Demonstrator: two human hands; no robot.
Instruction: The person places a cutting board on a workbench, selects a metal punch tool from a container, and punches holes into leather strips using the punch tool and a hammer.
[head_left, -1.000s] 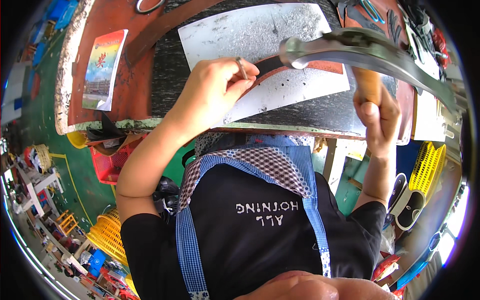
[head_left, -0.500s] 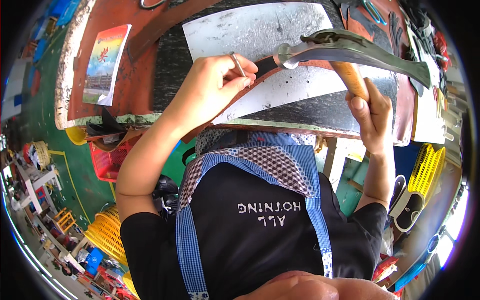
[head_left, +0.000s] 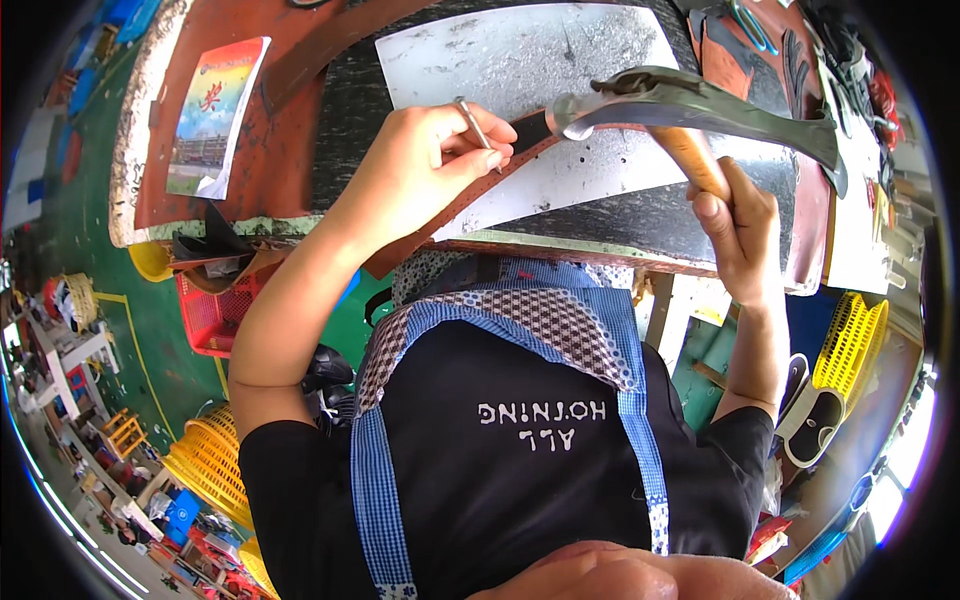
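My left hand (head_left: 425, 160) pinches a slim metal punch (head_left: 476, 128), held nearly upright with its tip by a brown leather strip (head_left: 455, 205). The strip runs under that hand toward the bench's near edge, and a row of small holes shows along it. My right hand (head_left: 742, 225) is wrapped round the wooden handle of a hammer (head_left: 690, 160). Its long, curved metal head is raised over the white sheet, with the round face near the punch; the gap between them cannot be judged exactly. The white sheet (head_left: 440, 65) is smudged and lies on a dark slab.
A colourful booklet (head_left: 215, 125) lies on the bench's left side. Leather pieces (head_left: 725, 55) and blue-handled scissors (head_left: 752, 28) are at the far right. Below the bench stand a red basket (head_left: 205, 315) at left and yellow baskets (head_left: 850, 340) at right.
The hammer head has shifted slightly left and down. The left hand keeps its pinch on the punch, and the whole view has moved a little.
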